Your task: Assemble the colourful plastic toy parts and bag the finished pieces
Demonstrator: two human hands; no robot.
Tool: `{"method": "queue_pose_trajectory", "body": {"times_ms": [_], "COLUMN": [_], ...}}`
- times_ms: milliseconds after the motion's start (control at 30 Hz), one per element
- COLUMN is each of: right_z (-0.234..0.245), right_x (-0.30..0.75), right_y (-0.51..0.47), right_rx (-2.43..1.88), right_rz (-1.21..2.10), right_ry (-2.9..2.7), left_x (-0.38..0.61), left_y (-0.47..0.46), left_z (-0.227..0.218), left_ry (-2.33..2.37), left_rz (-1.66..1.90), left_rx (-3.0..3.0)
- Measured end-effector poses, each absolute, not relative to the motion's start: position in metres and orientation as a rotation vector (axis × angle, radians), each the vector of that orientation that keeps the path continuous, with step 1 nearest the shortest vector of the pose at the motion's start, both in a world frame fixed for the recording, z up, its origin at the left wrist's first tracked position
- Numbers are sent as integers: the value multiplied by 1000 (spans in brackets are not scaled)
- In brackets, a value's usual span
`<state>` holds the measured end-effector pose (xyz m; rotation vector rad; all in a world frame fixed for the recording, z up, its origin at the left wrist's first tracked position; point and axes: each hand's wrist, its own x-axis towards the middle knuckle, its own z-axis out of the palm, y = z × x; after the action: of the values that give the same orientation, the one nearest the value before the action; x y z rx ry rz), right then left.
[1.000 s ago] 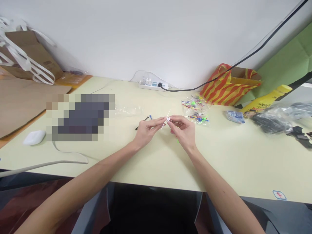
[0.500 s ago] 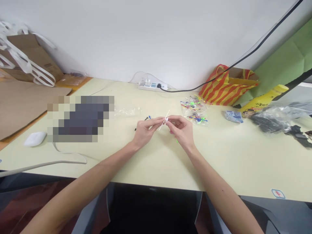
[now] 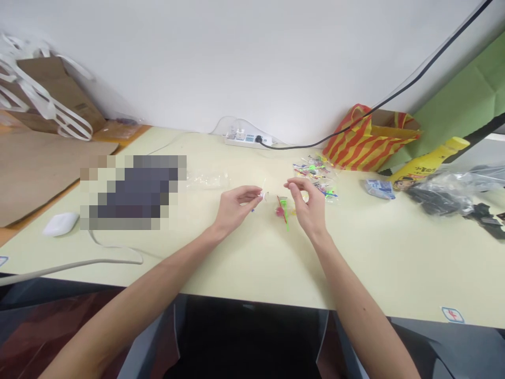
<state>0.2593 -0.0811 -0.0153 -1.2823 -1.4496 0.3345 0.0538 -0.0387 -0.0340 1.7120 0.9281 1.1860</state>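
- My left hand (image 3: pixel 235 209) has thumb and fingertips pinched on a small white piece (image 3: pixel 262 195), held up above the table (image 3: pixel 252 263), its thin ends too faint to make out fully.
- My right hand (image 3: pixel 311 209) is apart from that piece, thumb and forefinger near each other; I cannot tell whether anything sits between them.
- Between my two hands, nearer the right one, lies a small cluster of red and green pieces (image 3: pixel 282 208).
- A blue bit (image 3: pixel 253 210) shows just beside my left fingertips, mostly hidden.
- Beyond my right hand are clear packets of coloured pieces (image 3: pixel 313 167), near a red-and-yellow striped bag (image 3: pixel 363 139).
- Further right, a yellow bottle (image 3: pixel 426 167) leans at a tilt, with a small blue-and-white packet (image 3: pixel 379 189) near it.
- A white power strip (image 3: pixel 246 139) lies along the wall, a black plug in it.
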Motion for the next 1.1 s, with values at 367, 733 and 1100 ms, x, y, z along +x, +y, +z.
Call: {"method": "queue_pose_trajectory", "body": {"times_ms": [367,733,1100], "right_z": [-21,-20,-7], "right_x": [276,267,266], "right_y": [-80,-83,-85], "right_rx": [-1512,-1573,-1128], "right_rz": [141,342,1092], "right_ry": [-2135,-2201,-1602], "left_x": [58,53,48], "left_y": [-17,-28,-28], "left_z": [-57,-51,-42], "left_ry": [1097,1127,1127], "left_rz": [934,765,886], "left_rx": [2361,2585,2515]}}
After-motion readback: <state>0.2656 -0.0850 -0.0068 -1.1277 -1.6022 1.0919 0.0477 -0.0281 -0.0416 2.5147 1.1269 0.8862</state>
